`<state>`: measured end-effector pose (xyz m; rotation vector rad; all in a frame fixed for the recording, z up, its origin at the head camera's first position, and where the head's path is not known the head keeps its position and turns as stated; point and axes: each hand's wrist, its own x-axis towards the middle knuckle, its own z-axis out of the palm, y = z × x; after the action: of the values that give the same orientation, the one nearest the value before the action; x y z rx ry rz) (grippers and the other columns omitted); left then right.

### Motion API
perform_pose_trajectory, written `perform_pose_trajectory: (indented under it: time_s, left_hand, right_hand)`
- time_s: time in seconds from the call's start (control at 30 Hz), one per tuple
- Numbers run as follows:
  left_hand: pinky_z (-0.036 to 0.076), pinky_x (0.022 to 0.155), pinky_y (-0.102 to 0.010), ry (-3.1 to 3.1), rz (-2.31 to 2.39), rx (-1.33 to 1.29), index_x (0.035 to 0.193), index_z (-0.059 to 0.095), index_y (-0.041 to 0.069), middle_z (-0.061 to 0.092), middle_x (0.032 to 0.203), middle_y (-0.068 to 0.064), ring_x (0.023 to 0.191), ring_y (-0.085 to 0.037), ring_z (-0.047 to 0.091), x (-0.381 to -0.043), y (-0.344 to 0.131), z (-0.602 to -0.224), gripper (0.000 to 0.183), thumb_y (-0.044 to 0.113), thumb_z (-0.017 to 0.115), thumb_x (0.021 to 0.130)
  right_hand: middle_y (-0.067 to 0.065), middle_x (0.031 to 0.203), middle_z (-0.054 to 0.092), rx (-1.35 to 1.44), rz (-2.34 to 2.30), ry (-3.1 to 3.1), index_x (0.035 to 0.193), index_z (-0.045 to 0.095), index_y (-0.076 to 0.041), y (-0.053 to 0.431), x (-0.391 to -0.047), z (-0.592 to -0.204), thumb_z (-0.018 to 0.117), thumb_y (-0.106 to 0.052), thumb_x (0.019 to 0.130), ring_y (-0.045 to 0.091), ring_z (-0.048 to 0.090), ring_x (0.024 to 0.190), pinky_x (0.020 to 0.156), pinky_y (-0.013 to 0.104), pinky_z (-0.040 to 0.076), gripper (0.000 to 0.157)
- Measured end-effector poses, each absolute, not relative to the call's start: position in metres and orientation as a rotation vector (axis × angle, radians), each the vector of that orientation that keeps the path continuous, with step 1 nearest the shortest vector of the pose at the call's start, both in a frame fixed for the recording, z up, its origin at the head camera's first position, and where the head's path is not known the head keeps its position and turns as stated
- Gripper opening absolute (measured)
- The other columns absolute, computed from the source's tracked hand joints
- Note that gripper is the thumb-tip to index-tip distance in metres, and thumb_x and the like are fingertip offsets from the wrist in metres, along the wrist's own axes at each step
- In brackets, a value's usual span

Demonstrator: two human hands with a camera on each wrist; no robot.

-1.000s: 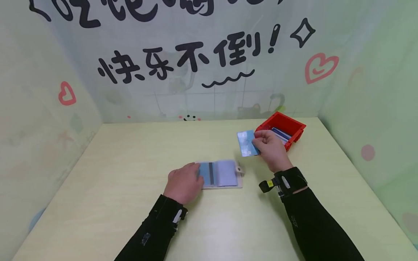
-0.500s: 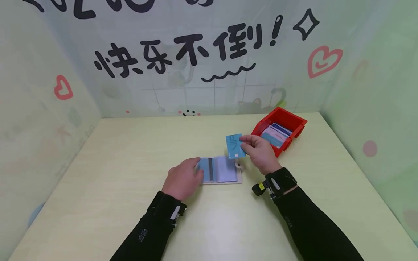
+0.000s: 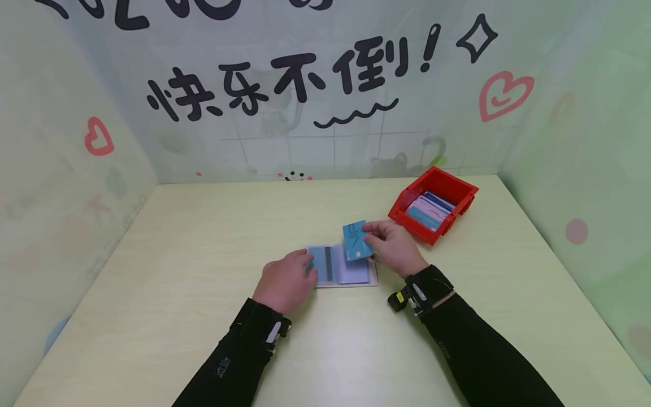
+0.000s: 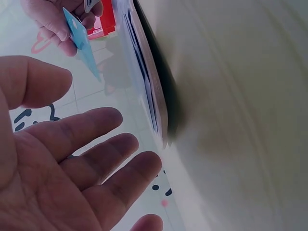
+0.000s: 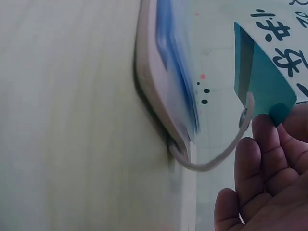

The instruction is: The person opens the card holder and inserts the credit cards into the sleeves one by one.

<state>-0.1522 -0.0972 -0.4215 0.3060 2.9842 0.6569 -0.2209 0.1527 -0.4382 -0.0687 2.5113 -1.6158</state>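
An open card holder lies on the table in the head view, a blue card with a dark stripe in its left side and clear sleeves on its right. My right hand pinches a light blue card by its right edge, tilted above the holder's right half. My left hand is at the holder's left edge, its fingers loosely spread and holding nothing in the left wrist view. The right wrist view shows the holder's snap strap sticking out below the blue card.
A red bin stands at the back right of the table, with several cards in it. Printed cloth walls close off the back and both sides of the pale table.
My right hand has carried the light blue card leftward and down from beside the red bin to over the card holder. My left hand stays at the holder's left edge.
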Motion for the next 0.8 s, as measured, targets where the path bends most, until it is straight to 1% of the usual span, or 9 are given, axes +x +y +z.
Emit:
perform_pose_trajectory:
  time_s: [0.17,0.27,0.37,0.5,0.57,0.63,0.73,0.8]
  left_hand:
    - [0.047,0.111,-0.064,2.962,0.654,0.318,0.141,0.066,0.003,0.060,0.153,-0.014,0.138,-0.033,0.061,-0.152,-0.096,-0.423,0.044,0.027,0.057,0.105]
    - [0.048,0.110,-0.064,2.959,0.643,0.330,0.141,0.066,0.003,0.061,0.152,-0.013,0.139,-0.032,0.061,-0.152,-0.097,-0.424,0.045,0.028,0.057,0.105]
    - [0.049,0.110,-0.061,2.953,0.623,0.335,0.141,0.066,0.004,0.063,0.150,-0.012,0.138,-0.031,0.061,-0.152,-0.097,-0.424,0.045,0.028,0.057,0.105]
    - [0.052,0.108,-0.058,2.944,0.597,0.334,0.140,0.067,0.004,0.065,0.147,-0.010,0.135,-0.029,0.064,-0.152,-0.097,-0.425,0.044,0.029,0.058,0.105]
    - [0.054,0.103,-0.055,2.943,0.588,0.334,0.136,0.070,0.005,0.070,0.139,-0.008,0.124,-0.027,0.069,-0.153,-0.096,-0.425,0.041,0.029,0.059,0.105]
    - [0.056,0.096,-0.051,2.945,0.576,0.338,0.129,0.073,0.006,0.074,0.127,-0.006,0.109,-0.023,0.072,-0.153,-0.096,-0.425,0.036,0.028,0.059,0.104]
    - [0.055,0.084,-0.046,2.952,0.561,0.349,0.115,0.075,0.009,0.074,0.107,-0.001,0.090,-0.018,0.067,-0.154,-0.095,-0.425,0.027,0.027,0.060,0.104]
    - [0.054,0.081,-0.045,2.953,0.554,0.354,0.110,0.075,0.010,0.071,0.101,0.000,0.087,-0.017,0.065,-0.154,-0.095,-0.425,0.024,0.027,0.059,0.103]
  right_hand:
    - [0.012,0.116,0.067,-0.139,-1.549,2.548,0.136,0.069,-0.009,0.149,-0.219,-0.441,0.063,-0.017,0.105,0.028,0.059,0.106,0.083,0.028,0.061,0.032]
    - [0.011,0.117,0.070,-0.182,-1.509,2.566,0.134,0.070,-0.008,0.146,-0.217,-0.440,0.064,-0.016,0.105,0.027,0.060,0.106,0.088,0.031,0.059,0.031]
    - [0.011,0.123,0.072,-0.216,-1.462,2.557,0.135,0.070,-0.008,0.143,-0.214,-0.438,0.064,-0.017,0.105,0.028,0.062,0.110,0.095,0.037,0.059,0.032]
    - [0.008,0.135,0.071,-0.218,-1.399,2.535,0.136,0.070,-0.010,0.138,-0.212,-0.437,0.064,-0.020,0.105,0.027,0.064,0.121,0.105,0.042,0.057,0.033]
    - [0.008,0.135,0.071,-0.218,-1.376,2.527,0.137,0.070,-0.011,0.134,-0.211,-0.436,0.064,-0.020,0.105,0.027,0.063,0.122,0.107,0.043,0.056,0.034]
    - [0.007,0.131,0.071,-0.232,-1.341,2.538,0.137,0.070,-0.011,0.131,-0.209,-0.436,0.064,-0.019,0.105,0.026,0.063,0.119,0.107,0.043,0.056,0.034]
    - [0.006,0.122,0.072,-0.260,-1.293,2.568,0.137,0.071,-0.011,0.128,-0.208,-0.436,0.064,-0.020,0.105,0.024,0.062,0.112,0.105,0.042,0.056,0.034]
    - [0.004,0.120,0.072,-0.266,-1.262,2.586,0.137,0.071,-0.012,0.126,-0.208,-0.437,0.065,-0.020,0.104,0.023,0.061,0.111,0.104,0.041,0.056,0.034]
